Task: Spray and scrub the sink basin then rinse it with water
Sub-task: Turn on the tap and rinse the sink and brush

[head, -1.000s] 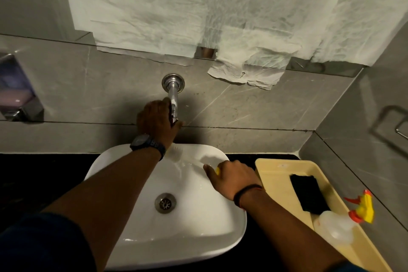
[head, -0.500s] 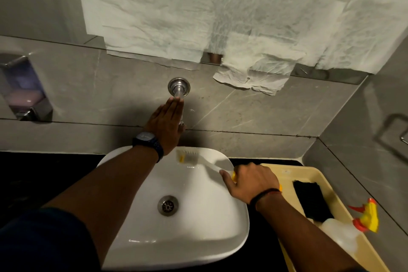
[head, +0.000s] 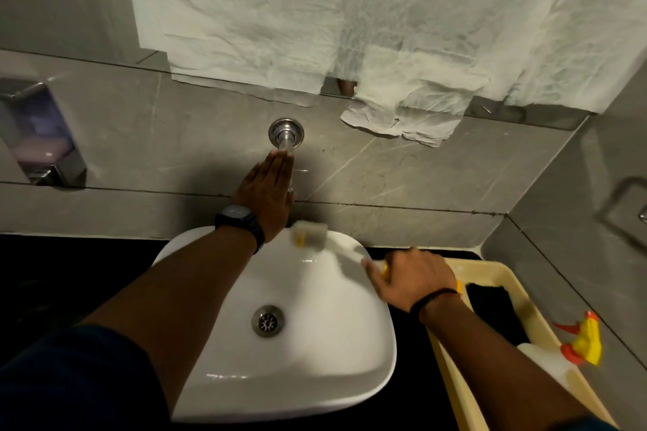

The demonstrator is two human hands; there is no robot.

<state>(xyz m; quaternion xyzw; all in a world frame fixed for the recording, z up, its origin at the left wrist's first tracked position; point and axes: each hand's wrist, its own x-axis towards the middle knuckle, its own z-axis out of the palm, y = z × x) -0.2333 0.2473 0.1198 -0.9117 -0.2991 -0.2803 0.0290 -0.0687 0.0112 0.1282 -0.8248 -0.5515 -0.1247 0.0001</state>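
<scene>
Grey tiled wall (head: 402, 171) behind, upper part draped in crumpled white paper (head: 350, 17). Below it, black counter (head: 77, 276) carrying white sink (head: 315, 371), round metal drain (head: 268, 321) near its middle. At right of sink, cream tray (head: 490, 269) holding black pad (head: 493, 311) and spray bottle (head: 546, 366) with yellow-and-orange trigger. On wall at left, soap dispenser (head: 38, 140). Left hand (head: 266, 196) flat, fingers straight and together, laid over tap (head: 286, 135), watch (head: 241, 220) on wrist. Right hand (head: 413, 276) closed round handle of brush (head: 311, 234), blurred head over sink's back rim, just beside left wrist.
</scene>
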